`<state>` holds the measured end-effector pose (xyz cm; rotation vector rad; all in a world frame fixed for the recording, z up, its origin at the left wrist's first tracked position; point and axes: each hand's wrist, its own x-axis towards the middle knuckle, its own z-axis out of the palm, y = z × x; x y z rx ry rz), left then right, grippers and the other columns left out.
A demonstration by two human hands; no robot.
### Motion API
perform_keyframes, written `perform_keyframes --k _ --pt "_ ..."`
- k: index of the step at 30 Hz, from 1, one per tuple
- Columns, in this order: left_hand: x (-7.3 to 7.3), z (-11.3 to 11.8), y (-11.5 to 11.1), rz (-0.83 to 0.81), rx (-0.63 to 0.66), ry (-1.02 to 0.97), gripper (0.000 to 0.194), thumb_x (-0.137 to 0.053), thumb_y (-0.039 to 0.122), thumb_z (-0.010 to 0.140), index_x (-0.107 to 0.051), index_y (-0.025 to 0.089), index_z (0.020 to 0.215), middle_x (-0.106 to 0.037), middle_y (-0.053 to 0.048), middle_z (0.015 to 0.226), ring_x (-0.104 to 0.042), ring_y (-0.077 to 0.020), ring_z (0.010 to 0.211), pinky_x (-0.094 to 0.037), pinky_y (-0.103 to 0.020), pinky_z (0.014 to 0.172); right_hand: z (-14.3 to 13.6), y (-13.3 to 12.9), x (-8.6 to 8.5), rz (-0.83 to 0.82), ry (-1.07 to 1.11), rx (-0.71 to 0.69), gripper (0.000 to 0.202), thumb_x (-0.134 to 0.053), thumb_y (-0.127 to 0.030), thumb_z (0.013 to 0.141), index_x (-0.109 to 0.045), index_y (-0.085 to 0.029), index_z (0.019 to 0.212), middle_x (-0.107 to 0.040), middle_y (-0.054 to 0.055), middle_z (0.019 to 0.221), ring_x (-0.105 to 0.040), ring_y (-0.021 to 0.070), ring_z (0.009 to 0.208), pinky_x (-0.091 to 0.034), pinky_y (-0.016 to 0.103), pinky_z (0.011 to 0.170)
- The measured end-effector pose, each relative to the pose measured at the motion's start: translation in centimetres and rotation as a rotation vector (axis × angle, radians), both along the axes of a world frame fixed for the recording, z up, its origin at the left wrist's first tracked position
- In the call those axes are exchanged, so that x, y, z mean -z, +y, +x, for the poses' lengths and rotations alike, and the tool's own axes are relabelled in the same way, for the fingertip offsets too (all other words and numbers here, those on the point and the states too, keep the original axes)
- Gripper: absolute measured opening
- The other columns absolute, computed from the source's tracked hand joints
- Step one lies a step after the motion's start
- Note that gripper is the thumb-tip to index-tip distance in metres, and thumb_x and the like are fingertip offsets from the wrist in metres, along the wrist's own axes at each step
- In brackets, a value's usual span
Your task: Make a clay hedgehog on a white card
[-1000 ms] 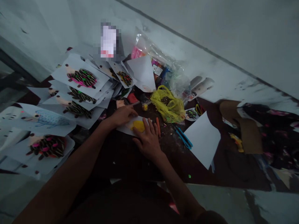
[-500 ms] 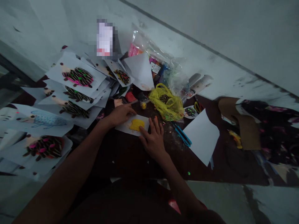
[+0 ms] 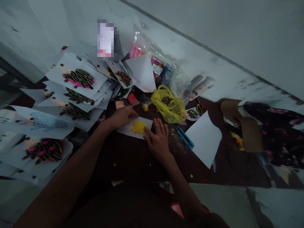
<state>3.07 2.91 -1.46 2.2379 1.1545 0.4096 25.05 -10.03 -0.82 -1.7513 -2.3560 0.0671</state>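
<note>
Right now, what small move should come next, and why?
Perhaps gently press the right edge of the yellow patch with the right hand: it reaches that edge, while the left hand lies at the upper left of the small white paper.

The left hand rests, fingers bent, at the near-left end of a small white sheet; the right hand lies spread at its other end. Between them sits a yellow patch, its edge beside the right thumb. Left of the left hand, hedgehog pictures are piled up. Beyond the right hand stands a yellow plastic bag with striped seeds; to its right lie a blue-handled tool and a larger white sheet.
</note>
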Motion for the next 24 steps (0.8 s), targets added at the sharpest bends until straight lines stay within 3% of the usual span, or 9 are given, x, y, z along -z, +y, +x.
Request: perform_keyframes --k 6,9,13,16,21,24 --pt "0.3 -0.3 0.2 0.006 0.014 -0.043 0.034 -0.054 0.009 0.087 -0.081 0.02 0.105 -0.079 -0.007 0.113 -0.069 -0.0243 0.111 -0.052 -0.037 0.103 0.4 0.2 -0.2 0.023 0.031 0.004 0.03 -0.06 -0.036 0.101 -0.072 -0.032 0.128 -0.042 0.007 0.165 -0.027 0.0324 0.157 -0.024 0.058 0.123" --pt "0.3 -0.3 0.2 0.018 0.022 -0.046 0.034 -0.055 0.009 0.086 -0.08 0.019 0.104 -0.078 -0.007 0.111 -0.07 -0.0236 0.107 -0.052 -0.037 0.102 1.0 1.4 -0.5 0.072 0.076 0.071 0.03 -0.056 -0.034 0.102 -0.073 -0.028 0.127 -0.049 0.01 0.159 -0.037 0.0314 0.151 -0.029 0.054 0.121" --pt "0.4 0.0 0.0 0.051 -0.008 0.004 0.035 -0.055 0.006 0.082 -0.081 0.016 0.104 -0.073 -0.011 0.113 -0.069 -0.0237 0.099 -0.053 -0.037 0.095 1.6 4.7 -0.9 0.074 0.12 0.144 0.03 -0.049 -0.028 0.104 -0.076 -0.018 0.11 -0.07 0.015 0.124 -0.061 0.028 0.117 -0.044 0.043 0.104" --pt "0.5 0.2 -0.1 0.1 -0.019 -0.003 0.034 -0.057 0.006 0.081 -0.081 0.017 0.101 -0.07 -0.012 0.11 -0.068 -0.0247 0.1 -0.053 -0.037 0.093 1.3 7.7 -1.1 0.052 0.098 0.134 0.035 -0.043 -0.027 0.104 -0.077 -0.019 0.1 -0.072 0.012 0.1 -0.061 0.0268 0.099 -0.045 0.04 0.095" --pt "0.4 0.2 0.1 0.185 -0.002 -0.02 0.031 -0.056 0.008 0.082 -0.081 0.017 0.097 -0.074 -0.012 0.105 -0.067 -0.026 0.1 -0.052 -0.041 0.096 -0.5 11.7 -1.2 0.018 0.028 0.123 0.035 -0.048 -0.035 0.104 -0.077 -0.02 0.114 -0.072 0.014 0.111 -0.059 0.0296 0.106 -0.043 0.043 0.097" --pt "0.0 0.2 0.2 0.24 -0.069 -0.047 0.031 -0.055 0.01 0.083 -0.081 0.02 0.097 -0.076 -0.01 0.101 -0.068 -0.0264 0.099 -0.051 -0.042 0.096 -1.4 12.7 -1.1 0.024 -0.023 0.144 0.038 -0.054 -0.047 0.102 -0.078 -0.019 0.111 -0.071 0.016 0.113 -0.06 0.0322 0.109 -0.044 0.045 0.097"
